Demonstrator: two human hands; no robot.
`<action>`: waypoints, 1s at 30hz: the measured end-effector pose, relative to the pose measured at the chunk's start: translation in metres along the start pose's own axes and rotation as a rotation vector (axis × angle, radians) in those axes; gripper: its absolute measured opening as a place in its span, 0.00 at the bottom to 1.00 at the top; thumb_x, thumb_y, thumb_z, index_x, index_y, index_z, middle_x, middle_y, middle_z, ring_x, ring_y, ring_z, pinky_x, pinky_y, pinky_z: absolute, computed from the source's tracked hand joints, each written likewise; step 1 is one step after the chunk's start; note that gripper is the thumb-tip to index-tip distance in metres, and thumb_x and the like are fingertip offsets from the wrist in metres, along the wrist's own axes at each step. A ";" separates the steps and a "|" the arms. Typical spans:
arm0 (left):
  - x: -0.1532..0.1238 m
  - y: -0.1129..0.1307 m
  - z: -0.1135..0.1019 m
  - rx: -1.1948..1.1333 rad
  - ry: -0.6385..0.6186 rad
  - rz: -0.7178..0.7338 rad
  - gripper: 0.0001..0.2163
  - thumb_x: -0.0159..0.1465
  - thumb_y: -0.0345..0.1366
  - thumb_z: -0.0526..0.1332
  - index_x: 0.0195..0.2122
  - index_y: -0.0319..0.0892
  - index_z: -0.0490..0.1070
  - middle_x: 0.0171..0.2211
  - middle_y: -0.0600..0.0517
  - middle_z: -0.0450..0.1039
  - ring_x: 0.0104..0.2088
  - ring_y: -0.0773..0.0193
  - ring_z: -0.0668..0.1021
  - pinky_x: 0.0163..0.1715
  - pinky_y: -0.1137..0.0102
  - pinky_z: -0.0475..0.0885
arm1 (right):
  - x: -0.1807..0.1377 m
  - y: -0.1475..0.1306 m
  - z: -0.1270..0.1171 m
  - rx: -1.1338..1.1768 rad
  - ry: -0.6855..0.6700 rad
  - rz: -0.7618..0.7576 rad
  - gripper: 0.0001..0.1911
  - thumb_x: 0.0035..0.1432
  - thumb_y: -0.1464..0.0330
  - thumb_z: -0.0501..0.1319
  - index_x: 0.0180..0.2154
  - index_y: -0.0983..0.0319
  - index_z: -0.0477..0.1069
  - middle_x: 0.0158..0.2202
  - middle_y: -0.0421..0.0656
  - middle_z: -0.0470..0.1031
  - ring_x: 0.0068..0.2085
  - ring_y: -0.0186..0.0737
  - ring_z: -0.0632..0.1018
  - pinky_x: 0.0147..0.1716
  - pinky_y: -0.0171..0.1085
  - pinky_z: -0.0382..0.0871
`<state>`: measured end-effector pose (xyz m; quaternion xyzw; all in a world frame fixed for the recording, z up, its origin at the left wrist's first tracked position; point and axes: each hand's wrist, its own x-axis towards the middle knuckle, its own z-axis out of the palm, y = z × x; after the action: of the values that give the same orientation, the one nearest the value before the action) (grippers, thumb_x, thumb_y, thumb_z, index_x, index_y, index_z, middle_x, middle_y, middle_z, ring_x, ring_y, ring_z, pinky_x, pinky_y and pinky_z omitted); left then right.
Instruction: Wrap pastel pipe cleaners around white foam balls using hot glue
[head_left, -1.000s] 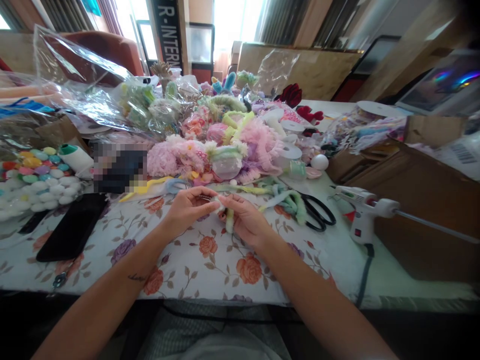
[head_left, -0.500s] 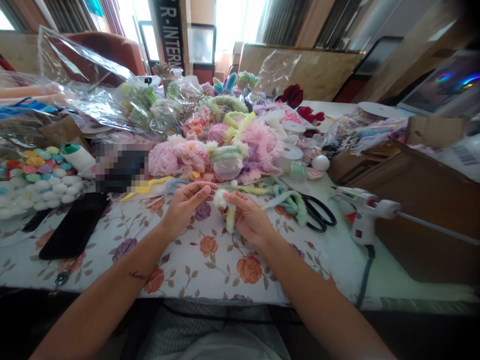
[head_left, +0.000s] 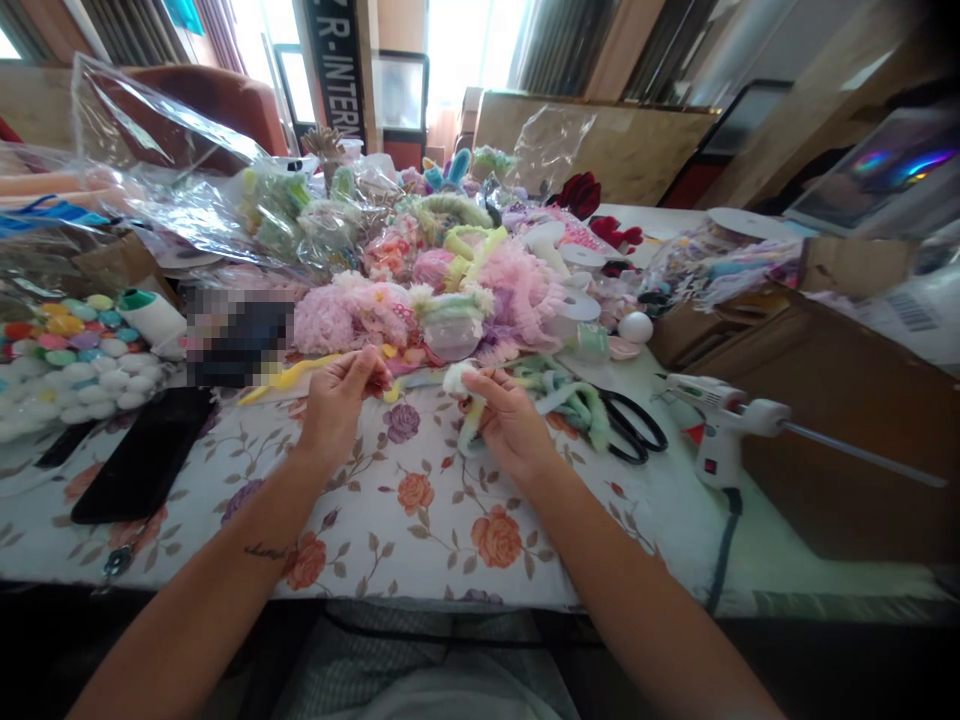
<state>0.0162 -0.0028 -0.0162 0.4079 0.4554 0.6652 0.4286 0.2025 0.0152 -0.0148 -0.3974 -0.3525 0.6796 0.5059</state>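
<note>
In the head view my right hand [head_left: 514,425] pinches a fluffy white-and-pale-green piece of chenille stem [head_left: 457,380] over the flowered cloth [head_left: 420,560]. A pale green end of it hangs below the fingers. To the left, apart from that piece, is my left hand [head_left: 336,405], thumb and fingertips pressed together; whatever they hold is too small or hidden to make out. Green and yellow chenille stems [head_left: 577,395] lie just beyond my right hand, partly over black-handled scissors [head_left: 634,428].
A white glue gun [head_left: 724,420] stands at right before a cardboard box [head_left: 840,430]. Fluffy pastel craft pieces [head_left: 352,312] and plastic wrapping heap up across the back. At left lie a black phone [head_left: 142,455], pompoms [head_left: 97,375] and a thread spool [head_left: 154,322].
My left hand has drawn away leftward from the fluffy piece, its fingers closing into a pinch. My right hand has shifted slightly right, still holding the piece.
</note>
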 end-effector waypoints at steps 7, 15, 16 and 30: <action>-0.006 -0.004 -0.001 0.154 -0.191 -0.008 0.10 0.55 0.41 0.69 0.29 0.39 0.77 0.26 0.52 0.73 0.27 0.68 0.71 0.30 0.73 0.67 | 0.001 0.003 0.001 -0.141 0.009 -0.145 0.19 0.40 0.60 0.74 0.25 0.58 0.64 0.21 0.35 0.67 0.22 0.31 0.66 0.18 0.33 0.54; -0.005 -0.004 0.004 0.003 -0.160 -0.068 0.16 0.62 0.45 0.61 0.23 0.41 0.63 0.19 0.58 0.56 0.20 0.71 0.64 0.22 0.74 0.61 | -0.007 0.006 0.002 -0.752 -0.007 -0.699 0.11 0.51 0.65 0.67 0.28 0.58 0.64 0.27 0.37 0.67 0.29 0.34 0.68 0.31 0.35 0.65; -0.005 -0.004 0.004 0.008 -0.143 -0.060 0.17 0.62 0.45 0.60 0.22 0.42 0.60 0.18 0.59 0.54 0.20 0.71 0.64 0.21 0.74 0.60 | -0.007 0.008 0.001 -0.815 -0.017 -0.760 0.10 0.52 0.66 0.66 0.29 0.58 0.64 0.27 0.37 0.67 0.29 0.34 0.69 0.31 0.35 0.65; -0.007 -0.006 -0.003 0.244 -0.264 -0.026 0.08 0.54 0.39 0.69 0.29 0.41 0.76 0.25 0.54 0.72 0.26 0.69 0.69 0.27 0.73 0.64 | -0.003 0.016 -0.004 -1.062 0.049 -0.898 0.10 0.51 0.67 0.64 0.33 0.58 0.63 0.27 0.36 0.67 0.28 0.34 0.70 0.30 0.33 0.66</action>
<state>0.0173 -0.0090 -0.0241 0.5347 0.4779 0.5400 0.4406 0.2000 0.0091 -0.0307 -0.4220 -0.7559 0.1309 0.4831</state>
